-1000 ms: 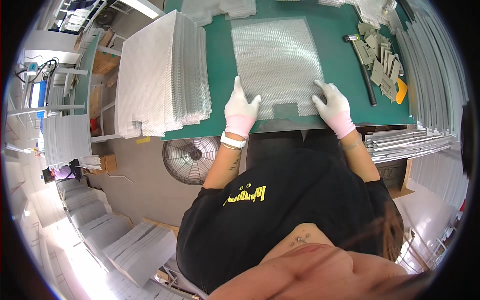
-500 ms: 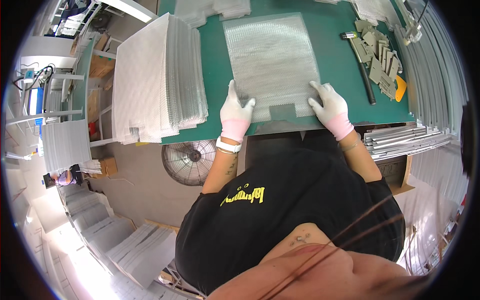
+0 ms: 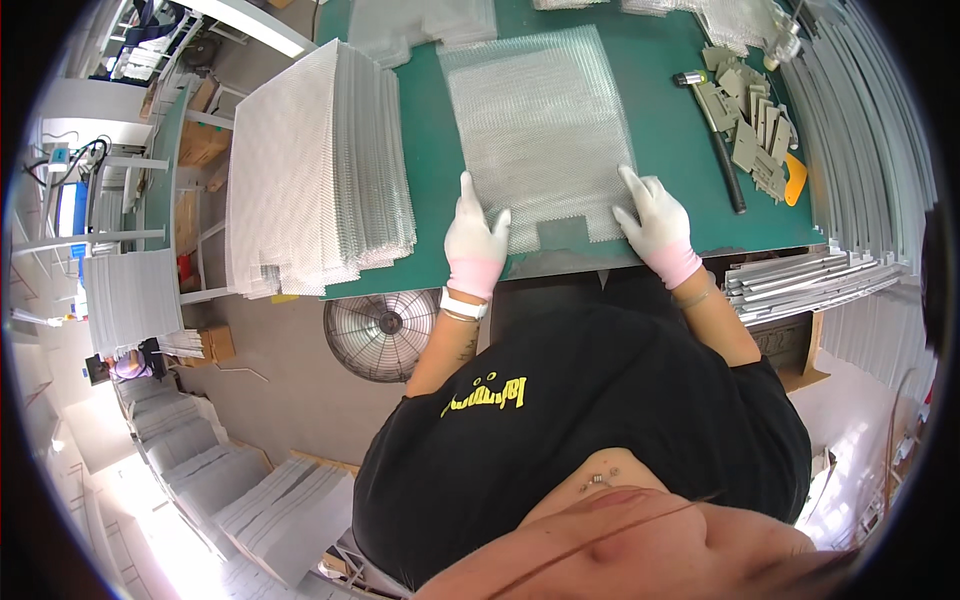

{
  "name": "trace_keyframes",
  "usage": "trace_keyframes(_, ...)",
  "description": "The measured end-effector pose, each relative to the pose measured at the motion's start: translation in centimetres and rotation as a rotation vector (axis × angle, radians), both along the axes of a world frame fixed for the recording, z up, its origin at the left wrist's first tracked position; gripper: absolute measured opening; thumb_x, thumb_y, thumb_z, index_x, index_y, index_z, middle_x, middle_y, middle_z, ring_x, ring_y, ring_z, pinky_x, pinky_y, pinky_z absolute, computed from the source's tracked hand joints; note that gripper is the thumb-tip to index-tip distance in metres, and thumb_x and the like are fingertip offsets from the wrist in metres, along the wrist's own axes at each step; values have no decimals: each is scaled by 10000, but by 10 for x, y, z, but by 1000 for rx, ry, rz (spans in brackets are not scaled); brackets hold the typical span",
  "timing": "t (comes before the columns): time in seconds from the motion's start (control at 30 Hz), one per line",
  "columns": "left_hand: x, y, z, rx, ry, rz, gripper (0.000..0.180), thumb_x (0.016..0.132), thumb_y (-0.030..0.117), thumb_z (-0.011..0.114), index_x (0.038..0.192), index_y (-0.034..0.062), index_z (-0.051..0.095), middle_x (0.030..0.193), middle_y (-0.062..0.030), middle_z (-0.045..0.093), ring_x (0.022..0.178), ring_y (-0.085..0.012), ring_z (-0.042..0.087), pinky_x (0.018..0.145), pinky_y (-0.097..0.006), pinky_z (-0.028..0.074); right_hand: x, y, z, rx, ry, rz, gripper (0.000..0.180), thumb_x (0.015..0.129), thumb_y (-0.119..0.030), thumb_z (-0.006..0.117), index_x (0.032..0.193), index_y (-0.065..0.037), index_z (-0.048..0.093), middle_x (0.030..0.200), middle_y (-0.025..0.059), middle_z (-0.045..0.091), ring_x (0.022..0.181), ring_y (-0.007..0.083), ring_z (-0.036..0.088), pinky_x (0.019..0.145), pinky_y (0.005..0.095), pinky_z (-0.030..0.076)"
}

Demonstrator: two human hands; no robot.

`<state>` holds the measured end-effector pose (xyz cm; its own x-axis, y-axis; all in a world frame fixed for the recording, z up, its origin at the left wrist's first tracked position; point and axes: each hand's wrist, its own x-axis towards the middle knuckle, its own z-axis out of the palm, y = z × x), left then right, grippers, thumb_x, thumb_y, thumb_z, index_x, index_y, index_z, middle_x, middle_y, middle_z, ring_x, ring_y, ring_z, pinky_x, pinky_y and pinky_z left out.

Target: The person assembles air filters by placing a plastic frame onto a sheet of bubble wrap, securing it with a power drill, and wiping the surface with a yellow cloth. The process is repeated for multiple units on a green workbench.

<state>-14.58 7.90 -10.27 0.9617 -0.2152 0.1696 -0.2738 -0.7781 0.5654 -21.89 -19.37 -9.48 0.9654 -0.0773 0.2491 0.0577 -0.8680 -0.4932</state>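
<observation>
In white gloves with pink cuffs, my two hands rest at either side of a silvery mesh sheet [image 3: 540,130] that lies on the green table. My left hand [image 3: 474,228] is at its near left edge, fingers stretched forward and thumb apart along the sheet. On the opposite side my right hand [image 3: 655,222] has its fingers extended, with fingertips and thumb at the right edge. Neither hand is wrapped around anything. The sheet has a notch in its near edge, and whether it is one layer or several I cannot tell.
A tall stack of mesh sheets [image 3: 290,170] stands left on the green table [image 3: 675,130]. To the right lie a hammer [image 3: 722,150], a pile of grey-green plates [image 3: 750,115] and an orange scraper [image 3: 795,180]. Metal strips [image 3: 800,285] sit beyond the near right edge; a floor fan [image 3: 385,335] stands below.
Both hands stay at the sheet's sides. They and the table sit slightly lower in the picture, and the sheet's far part looks shifted slightly left, its layers less evenly lined up.
</observation>
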Motion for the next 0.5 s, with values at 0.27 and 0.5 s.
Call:
trace_keyframes(0.27, 1, 5, -11, 34, -129, -16, 884, 838, 231, 743, 1517, -47, 249, 1202, -264, 575, 1025, -425, 619, 861, -444, 534, 6, -2, 3, -17, 90, -2, 489, 865, -238, 679, 1314, -77, 569, 1042, 155, 603, 916, 349, 626, 788, 420, 524)
trace_keyframes(0.5, 17, -1, 38, 245, 354, 96, 925, 800, 352, 771, 1516, -1, 303, 1362, -217, 512, 1160, -382, 576, 958, -439, 500, 7, 1, 14, -73, 198, -62, 495, 857, -285, 689, 1313, -124, 586, 1006, 162, 596, 893, 345, 633, 771, 423, 532)
